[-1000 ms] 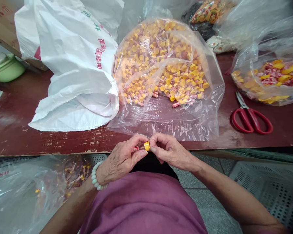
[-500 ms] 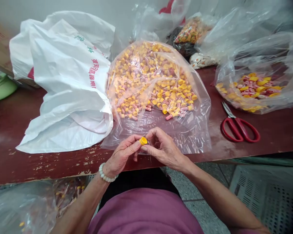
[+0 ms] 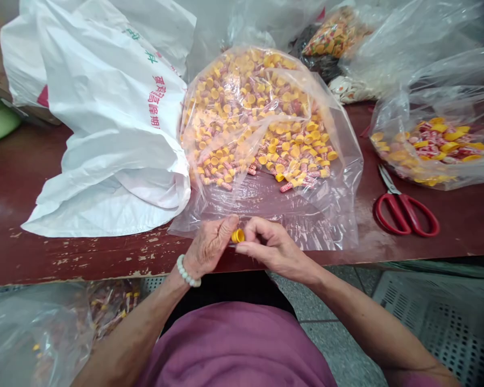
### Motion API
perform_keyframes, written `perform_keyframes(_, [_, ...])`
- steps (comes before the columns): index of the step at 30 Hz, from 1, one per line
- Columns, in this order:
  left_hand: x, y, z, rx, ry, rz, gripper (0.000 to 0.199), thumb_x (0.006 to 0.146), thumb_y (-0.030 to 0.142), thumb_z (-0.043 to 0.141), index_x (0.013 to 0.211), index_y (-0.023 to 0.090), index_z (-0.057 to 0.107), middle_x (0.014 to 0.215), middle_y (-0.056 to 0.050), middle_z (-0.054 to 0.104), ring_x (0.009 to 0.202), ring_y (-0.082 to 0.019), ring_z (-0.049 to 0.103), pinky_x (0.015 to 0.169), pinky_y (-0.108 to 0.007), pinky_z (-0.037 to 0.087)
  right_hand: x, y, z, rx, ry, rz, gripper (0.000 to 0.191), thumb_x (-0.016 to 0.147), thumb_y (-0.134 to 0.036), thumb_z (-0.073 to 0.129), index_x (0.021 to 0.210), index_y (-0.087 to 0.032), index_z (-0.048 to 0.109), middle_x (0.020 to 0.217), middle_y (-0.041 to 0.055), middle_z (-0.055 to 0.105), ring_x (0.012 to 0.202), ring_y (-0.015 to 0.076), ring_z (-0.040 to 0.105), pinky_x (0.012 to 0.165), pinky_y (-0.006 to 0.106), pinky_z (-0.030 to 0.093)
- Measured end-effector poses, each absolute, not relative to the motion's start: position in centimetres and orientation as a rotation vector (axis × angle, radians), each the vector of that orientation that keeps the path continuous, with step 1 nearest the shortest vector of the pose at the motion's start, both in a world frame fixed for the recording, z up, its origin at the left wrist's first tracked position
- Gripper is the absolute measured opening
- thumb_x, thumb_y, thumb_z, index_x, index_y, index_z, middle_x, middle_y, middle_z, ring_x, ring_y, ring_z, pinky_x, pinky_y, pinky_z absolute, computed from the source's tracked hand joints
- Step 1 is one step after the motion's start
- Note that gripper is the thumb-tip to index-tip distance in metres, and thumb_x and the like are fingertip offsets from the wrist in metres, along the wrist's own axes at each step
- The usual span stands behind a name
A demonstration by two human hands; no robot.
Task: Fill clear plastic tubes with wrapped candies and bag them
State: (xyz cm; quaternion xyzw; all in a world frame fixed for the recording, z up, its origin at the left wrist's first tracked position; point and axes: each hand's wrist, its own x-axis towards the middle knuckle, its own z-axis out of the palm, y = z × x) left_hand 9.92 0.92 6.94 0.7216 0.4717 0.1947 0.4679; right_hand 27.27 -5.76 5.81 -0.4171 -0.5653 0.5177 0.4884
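Just over the table's front edge, my left hand [image 3: 210, 244], with a beaded bracelet at its wrist, is closed on a small yellow cap [image 3: 237, 236]. The cap's round opening faces right. Close beside it, my right hand [image 3: 272, 244] has its thumb and forefinger bent together near the cap; whatever lies between those fingertips is too small to make out. Beyond both hands lies a clear plastic bag [image 3: 326, 226], with a big heap of yellow-capped, red and white pieces [image 3: 246, 118] in it.
Red-handled scissors [image 3: 406, 214] lie on the dark red table [image 3: 20, 199] to the right. Behind them is another clear bag of pieces [image 3: 447, 141]. A white printed sack [image 3: 116, 118] covers the left side. Plastic baskets [image 3: 439, 312] stand below the table.
My left fingers and thumb have shifted around the yellow cap, with the back of the hand now turned more upward. My right fingers have curled in more. The whole view has shifted slightly.
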Motion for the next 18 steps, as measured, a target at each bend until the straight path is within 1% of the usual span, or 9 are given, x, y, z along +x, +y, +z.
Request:
perform_keyframes(3, [9.7,1.7,7.0,1.583,1.220,0.481,0.048,0.086,0.057,0.040,0.062,0.016,0.046,0.058,0.002,0.042,0.055,-0.010,0.038,0.050,-0.021,0.032,27.9,-6.1,6.4,-1.044,-1.284,1.177,0.027,0.086,-0.034,0.059,0.071,-0.020,0.041,0.063,-0.0064,0.041,0.055,0.0072,0.037,0.052,0.021,0.031])
perform_keyframes(5, [10.2,1.7,7.2,1.499,1.171,0.476,0.048,0.086,0.057,0.038,0.061,0.016,0.043,0.056,0.003,0.039,0.052,-0.009,0.035,0.047,-0.021,0.030,27.9,-5.7,6.1,-1.062,-1.349,1.053,0.020,0.084,-0.032,0.062,0.080,-0.020,0.047,0.070,-0.0046,0.046,0.060,0.0080,0.041,0.056,0.022,0.035])
perform_keyframes(6, [10.5,1.6,7.2,1.499,1.136,0.467,0.049,0.088,0.056,0.036,0.060,0.016,0.042,0.055,0.003,0.038,0.051,-0.009,0.033,0.046,-0.021,0.028,27.7,-5.4,5.8,-1.062,-1.400,1.014,0.020,0.082,-0.032,0.065,0.089,-0.020,0.049,0.075,-0.0037,0.048,0.062,0.0083,0.044,0.057,0.022,0.036])
perform_keyframes(8, [11.0,1.2,7.3,1.567,1.098,0.461,0.050,0.090,0.054,0.033,0.057,0.017,0.039,0.053,0.003,0.036,0.050,-0.008,0.031,0.045,-0.022,0.025,27.2,-4.9,5.1,-1.059,-1.496,0.944,0.035,0.078,-0.032,0.070,0.105,-0.021,0.050,0.085,-0.0016,0.052,0.064,0.0085,0.046,0.059,0.023,0.040])
perform_keyframes(9, [11.2,1.1,7.3,1.614,1.100,0.465,0.050,0.091,0.053,0.032,0.057,0.016,0.040,0.053,0.003,0.036,0.051,-0.008,0.031,0.046,-0.022,0.025,26.9,-4.6,4.8,-1.061,-1.536,0.890,0.039,0.077,-0.031,0.071,0.109,-0.021,0.050,0.089,-0.0003,0.053,0.066,0.0087,0.048,0.061,0.024,0.041])
perform_keyframes(11, [11.2,1.0,7.1,1.707,1.119,0.473,0.049,0.092,0.050,0.032,0.058,0.016,0.041,0.054,0.003,0.035,0.052,-0.009,0.031,0.048,-0.023,0.025,26.5,-4.4,4.4,-1.053,-1.597,0.752,0.033,0.078,-0.029,0.070,0.105,-0.021,0.054,0.093,0.0016,0.055,0.070,0.0094,0.050,0.064,0.024,0.042])
perform_keyframes(13, [11.0,0.9,7.0,1.782,1.137,0.474,0.048,0.092,0.049,0.032,0.059,0.016,0.041,0.055,0.003,0.035,0.053,-0.009,0.031,0.050,-0.023,0.026,26.4,-4.4,4.2,-1.042,-1.632,0.658,0.023,0.080,-0.027,0.068,0.099,-0.020,0.057,0.092,0.0021,0.057,0.071,0.0100,0.051,0.064,0.024,0.043])
perform_keyframes(18, [10.7,0.7,7.3,1.881,1.149,0.426,0.048,0.093,0.048,0.030,0.060,0.016,0.043,0.056,0.003,0.039,0.055,-0.009,0.034,0.052,-0.024,0.027,26.6,-4.8,4.1,-1.033,-1.638,0.634,0.018,0.081,-0.026,0.068,0.094,-0.019,0.057,0.086,0.0015,0.058,0.066,0.0096,0.049,0.061,0.024,0.042])
